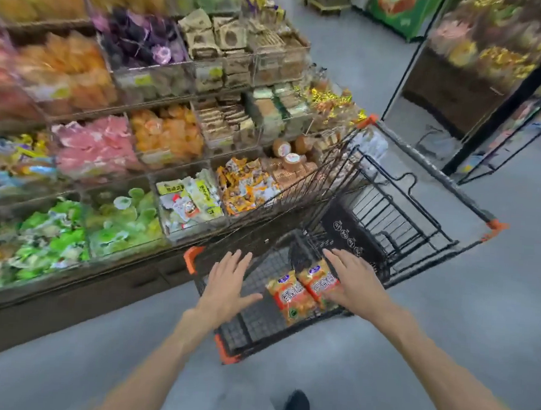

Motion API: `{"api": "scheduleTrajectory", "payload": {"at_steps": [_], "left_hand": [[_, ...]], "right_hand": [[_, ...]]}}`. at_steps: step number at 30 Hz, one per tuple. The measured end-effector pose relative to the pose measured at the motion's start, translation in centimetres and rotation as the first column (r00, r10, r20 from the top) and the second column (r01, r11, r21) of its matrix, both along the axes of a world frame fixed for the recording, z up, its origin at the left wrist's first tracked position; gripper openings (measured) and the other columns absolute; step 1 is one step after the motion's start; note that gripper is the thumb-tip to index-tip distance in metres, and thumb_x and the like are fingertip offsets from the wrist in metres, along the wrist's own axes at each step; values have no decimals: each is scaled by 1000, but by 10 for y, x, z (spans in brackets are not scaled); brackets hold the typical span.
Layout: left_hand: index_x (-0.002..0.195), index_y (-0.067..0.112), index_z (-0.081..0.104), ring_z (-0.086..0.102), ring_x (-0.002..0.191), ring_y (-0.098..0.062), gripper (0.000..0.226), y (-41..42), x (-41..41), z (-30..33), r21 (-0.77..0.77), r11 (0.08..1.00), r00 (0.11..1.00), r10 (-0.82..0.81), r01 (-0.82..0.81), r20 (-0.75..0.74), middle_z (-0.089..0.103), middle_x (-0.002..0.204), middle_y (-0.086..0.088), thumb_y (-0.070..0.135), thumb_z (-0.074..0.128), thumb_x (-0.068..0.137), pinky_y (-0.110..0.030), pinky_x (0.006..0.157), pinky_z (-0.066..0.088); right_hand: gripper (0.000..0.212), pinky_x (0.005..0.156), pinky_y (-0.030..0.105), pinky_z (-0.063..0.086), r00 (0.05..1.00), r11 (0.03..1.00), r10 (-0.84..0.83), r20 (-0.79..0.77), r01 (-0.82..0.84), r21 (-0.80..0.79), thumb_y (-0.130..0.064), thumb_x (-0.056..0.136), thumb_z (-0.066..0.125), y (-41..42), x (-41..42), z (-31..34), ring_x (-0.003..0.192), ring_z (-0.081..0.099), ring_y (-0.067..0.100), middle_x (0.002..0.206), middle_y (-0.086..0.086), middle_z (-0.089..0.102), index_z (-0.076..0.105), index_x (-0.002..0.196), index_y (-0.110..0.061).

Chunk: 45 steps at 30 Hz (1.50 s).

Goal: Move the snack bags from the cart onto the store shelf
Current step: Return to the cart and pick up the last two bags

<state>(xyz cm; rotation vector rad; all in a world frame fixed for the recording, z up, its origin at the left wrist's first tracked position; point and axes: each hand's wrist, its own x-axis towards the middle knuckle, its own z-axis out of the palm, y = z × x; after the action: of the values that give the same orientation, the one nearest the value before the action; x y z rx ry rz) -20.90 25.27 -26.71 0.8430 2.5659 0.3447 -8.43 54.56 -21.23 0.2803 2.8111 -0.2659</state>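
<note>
Two orange snack bags (302,289) lie side by side on the wire floor of the cart (373,191), at its near end, within reach from the handle side. The left hand (227,284) hovers above the cart's near-left corner, fingers spread wide, holding nothing. The right hand (354,283) extends palm-down, fingers straight, over the right-hand bag; contact cannot be determined. The store shelf (170,180) stands along the cart's left side.

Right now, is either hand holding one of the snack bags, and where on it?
Nothing is held. The left hand hovers open over the cart; the right hand reaches open-fingered over the two orange snack bags.
</note>
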Motion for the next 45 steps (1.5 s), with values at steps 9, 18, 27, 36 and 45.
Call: {"api": "scheduleTrajectory", "payload": {"at_steps": [9,18,27,36,45], "left_hand": [[167,25,1,-5,162,-26,103,49,-10,-60,-86,977,974,203,-195,98,2,175,-3,70,57,92,-47,130,0],[167,19,8,7,161,-29,106,113,-18,-174,-176,915,872,400,-363,282,15,173,-6,70,60,90,-48,130,12],[167,13,-1,18,159,-36,128,194,-3,-302,-366,708,509,696,-603,507,13,173,-15,73,71,79,-50,125,24],[155,-1,22,43,144,-37,120,235,4,-362,-333,349,128,834,-876,536,38,156,-20,53,89,73,-43,117,37],[129,18,49,65,113,-22,103,209,-2,-358,-211,327,144,789,-921,598,65,123,-3,66,94,50,-45,99,57]], "right_hand": [[96,131,48,19,961,981,190,201,-196,8,-66,95,59,54,-75,-77,162,18,20,173,-1,24,12,169,-26],[99,128,50,22,893,985,171,416,-169,-42,-76,92,56,124,-112,-192,158,26,25,169,3,30,14,167,-28],[102,119,54,36,825,990,103,556,-29,-141,-77,85,63,174,-125,-302,150,39,33,163,8,40,20,165,-30],[100,120,54,39,810,972,9,586,130,-195,-62,83,79,190,-127,-352,147,43,35,159,9,44,27,163,-29],[93,119,52,36,821,937,-64,567,245,-249,-52,88,78,188,-121,-347,145,44,28,151,4,48,28,163,-30]]}}
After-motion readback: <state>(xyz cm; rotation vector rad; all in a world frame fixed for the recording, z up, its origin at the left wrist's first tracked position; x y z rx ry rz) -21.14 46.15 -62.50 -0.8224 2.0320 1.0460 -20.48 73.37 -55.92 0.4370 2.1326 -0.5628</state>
